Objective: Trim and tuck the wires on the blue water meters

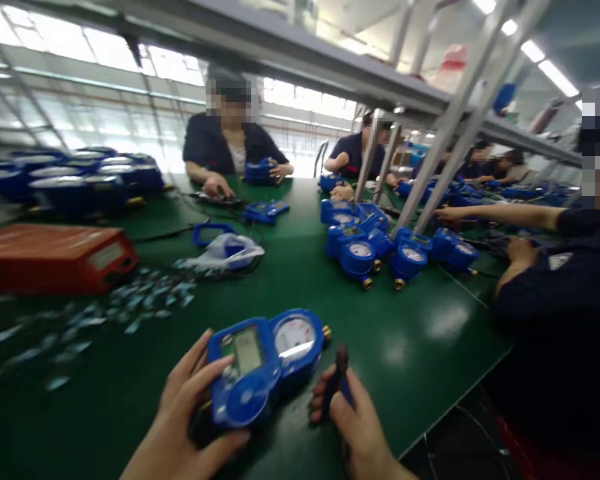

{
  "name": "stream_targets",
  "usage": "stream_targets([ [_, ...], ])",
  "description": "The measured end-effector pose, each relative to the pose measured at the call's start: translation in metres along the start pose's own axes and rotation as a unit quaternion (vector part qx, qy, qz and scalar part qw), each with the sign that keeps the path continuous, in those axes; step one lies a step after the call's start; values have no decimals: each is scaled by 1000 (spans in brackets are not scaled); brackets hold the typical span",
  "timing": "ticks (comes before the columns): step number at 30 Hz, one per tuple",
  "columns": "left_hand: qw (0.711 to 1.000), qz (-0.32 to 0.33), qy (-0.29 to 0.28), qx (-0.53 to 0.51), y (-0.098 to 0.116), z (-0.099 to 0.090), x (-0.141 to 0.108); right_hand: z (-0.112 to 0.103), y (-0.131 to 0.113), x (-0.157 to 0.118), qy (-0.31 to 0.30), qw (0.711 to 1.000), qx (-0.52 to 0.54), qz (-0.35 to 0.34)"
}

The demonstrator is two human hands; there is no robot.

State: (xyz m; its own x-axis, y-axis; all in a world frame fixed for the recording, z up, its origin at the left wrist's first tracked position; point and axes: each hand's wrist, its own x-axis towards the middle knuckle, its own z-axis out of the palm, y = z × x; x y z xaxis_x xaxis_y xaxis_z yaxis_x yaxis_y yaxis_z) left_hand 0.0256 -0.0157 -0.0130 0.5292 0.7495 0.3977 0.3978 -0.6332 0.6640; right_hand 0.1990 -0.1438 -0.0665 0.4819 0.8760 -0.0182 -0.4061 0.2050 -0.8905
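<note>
A blue meter (295,337) with a round dial, a small display and a brass fitting lies on the green table (290,273) in front of me. Around its left end curl the fingers and thumb of my left hand (190,407), one fingertip resting beside the display. To the right of the meter, my right hand (353,413) is closed round a dark tool (341,373) that looks like pliers, its tip pointing up. The tool does not appear to touch the meter.
An orange box (55,257) and scattered small pale pieces (145,297) are at the left, with stacked meters (80,180) behind. More meters (357,250) stand centre right by metal posts (445,120). A person (565,287) works at the right; others sit opposite.
</note>
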Motion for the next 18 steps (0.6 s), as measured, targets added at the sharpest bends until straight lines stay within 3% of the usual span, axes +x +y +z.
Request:
stream_targets([
  [1,999,-19,-29,-9,-1,-2,-9,-2,-6,-7,-12,1000,-16,12],
  [3,999,-44,-26,-4,0,-4,-22,-5,-13,-16,-34,998,-46,36],
  [6,989,-117,84,26,12,0,-43,-12,-18,-27,-61,993,-74,67],
  [8,971,-210,117,-17,23,6,-60,-15,-19,-32,-96,987,-95,92],
  [11,922,-333,18,-198,35,17,-78,-15,-23,-39,-152,972,-124,126],
  [13,885,-360,-31,-295,36,22,-81,-11,-24,-45,-169,968,-120,144],
  [18,835,-384,-13,-394,32,23,-73,-1,-22,-57,-214,951,-129,182],
])
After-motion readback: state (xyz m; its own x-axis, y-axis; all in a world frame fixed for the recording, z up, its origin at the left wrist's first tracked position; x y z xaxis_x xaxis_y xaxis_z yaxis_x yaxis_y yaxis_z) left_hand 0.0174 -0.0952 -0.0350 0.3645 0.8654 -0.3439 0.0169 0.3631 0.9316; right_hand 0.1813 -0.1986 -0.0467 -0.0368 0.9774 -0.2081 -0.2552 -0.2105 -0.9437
